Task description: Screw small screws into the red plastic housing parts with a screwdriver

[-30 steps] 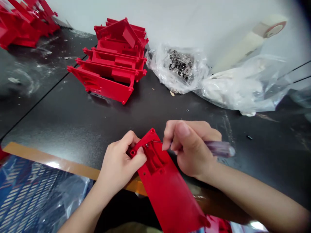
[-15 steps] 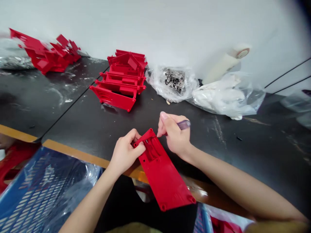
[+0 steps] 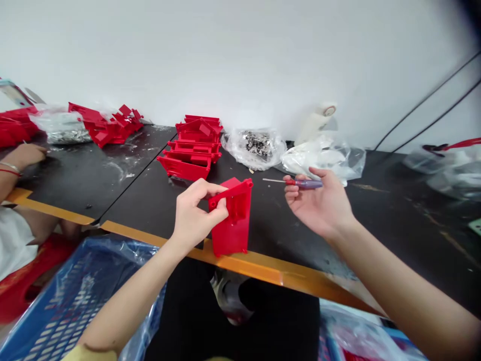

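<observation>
My left hand (image 3: 199,213) pinches the upper left end of a red plastic housing panel (image 3: 231,233), thumb on its face near a recess. The panel stands tilted up at the table's front edge. Off to the right, my right hand (image 3: 323,203) is turned palm up and holds a small screwdriver (image 3: 308,184) with a purple and red handle. Its thin shaft points left, apart from the panel. Beyond my left hand, a stack of similar red panels (image 3: 191,165) rests on the black table.
An opened plastic bag of small dark parts (image 3: 257,144) lies behind, beside a bag with white contents (image 3: 319,155). More red parts (image 3: 108,125) are piled at left, near another person's hand (image 3: 28,154). A blue basket (image 3: 86,281) stands below the orange table edge (image 3: 131,235).
My right hand has drawn the screwdriver away from the panel to the right and turned palm up. The left hand has tipped the panel more upright. The camera view has shifted.
</observation>
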`<state>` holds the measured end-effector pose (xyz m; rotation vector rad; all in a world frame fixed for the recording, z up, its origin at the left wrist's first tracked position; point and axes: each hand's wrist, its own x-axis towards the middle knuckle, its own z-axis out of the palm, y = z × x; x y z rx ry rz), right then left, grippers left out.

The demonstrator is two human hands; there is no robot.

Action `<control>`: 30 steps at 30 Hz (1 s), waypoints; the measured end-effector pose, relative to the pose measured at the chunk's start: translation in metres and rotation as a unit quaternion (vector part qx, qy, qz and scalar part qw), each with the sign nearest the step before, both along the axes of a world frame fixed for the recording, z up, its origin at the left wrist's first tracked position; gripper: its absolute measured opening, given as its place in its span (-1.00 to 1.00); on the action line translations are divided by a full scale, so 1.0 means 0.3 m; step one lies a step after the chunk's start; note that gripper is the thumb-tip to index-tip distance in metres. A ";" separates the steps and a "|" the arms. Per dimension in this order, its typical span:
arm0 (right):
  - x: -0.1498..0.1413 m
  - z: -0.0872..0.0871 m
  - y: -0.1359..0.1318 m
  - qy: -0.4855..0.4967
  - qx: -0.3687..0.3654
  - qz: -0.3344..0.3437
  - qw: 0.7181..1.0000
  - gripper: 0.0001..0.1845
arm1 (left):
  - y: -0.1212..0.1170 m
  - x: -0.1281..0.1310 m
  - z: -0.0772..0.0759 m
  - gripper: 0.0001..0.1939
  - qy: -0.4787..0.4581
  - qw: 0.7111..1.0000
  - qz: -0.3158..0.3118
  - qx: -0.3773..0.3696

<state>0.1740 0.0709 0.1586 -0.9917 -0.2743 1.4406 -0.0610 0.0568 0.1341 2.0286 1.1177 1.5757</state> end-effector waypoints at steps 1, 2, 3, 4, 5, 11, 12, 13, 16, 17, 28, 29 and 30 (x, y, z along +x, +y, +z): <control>0.007 0.001 -0.014 0.000 -0.005 0.001 1.000 -0.73 | 0.001 0.000 0.013 -0.82 0.021 0.998 0.008 0.050; 0.013 -0.003 -0.026 0.002 -0.011 0.003 1.000 -0.74 | 0.002 -0.001 0.021 -0.82 0.044 0.994 0.014 0.098; 0.018 -0.012 -0.037 0.004 -0.020 0.007 1.000 -0.75 | 0.005 -0.003 0.024 -0.81 0.064 0.987 0.021 0.144; 0.021 -0.025 -0.046 0.006 -0.031 0.011 0.999 -0.76 | 0.010 -0.007 0.021 -0.80 0.082 0.979 0.028 0.187; 0.022 -0.042 -0.054 0.006 -0.044 0.016 0.999 -0.77 | 0.016 -0.011 0.014 -0.79 0.102 0.969 0.035 0.222; 0.041 -0.138 -0.072 -0.039 -0.071 0.035 0.996 -0.76 | 0.053 -0.048 -0.035 -0.76 0.314 0.919 -0.053 0.231; 0.049 -0.141 -0.068 -0.061 -0.058 0.033 0.996 -0.73 | 0.049 -0.054 -0.029 -0.76 0.351 0.911 -0.091 0.195; 0.057 -0.138 -0.060 -0.090 -0.040 0.026 0.995 -0.71 | 0.040 -0.061 -0.018 -0.76 0.379 0.903 -0.126 0.159; 0.040 -0.088 -0.008 -0.222 0.057 0.004 0.973 -0.75 | -0.026 -0.097 0.038 -0.68 0.388 0.890 -0.187 0.151; 0.008 -0.063 0.017 -0.272 0.096 0.017 0.957 -0.80 | -0.060 -0.113 0.058 -0.64 0.372 0.889 -0.187 0.191; -0.980 -0.048 0.224 -0.643 0.354 0.214 0.645 -0.88 | -0.360 -0.319 -0.021 -0.78 0.199 0.919 0.083 0.329; -1.035 -0.053 0.245 -0.653 0.346 0.205 0.641 -0.85 | -0.372 -0.345 -0.023 -0.80 0.223 0.921 0.081 0.310; -1.077 -0.053 0.268 -0.661 0.338 0.200 0.639 -0.82 | -0.383 -0.370 -0.023 -0.80 0.242 0.925 0.093 0.276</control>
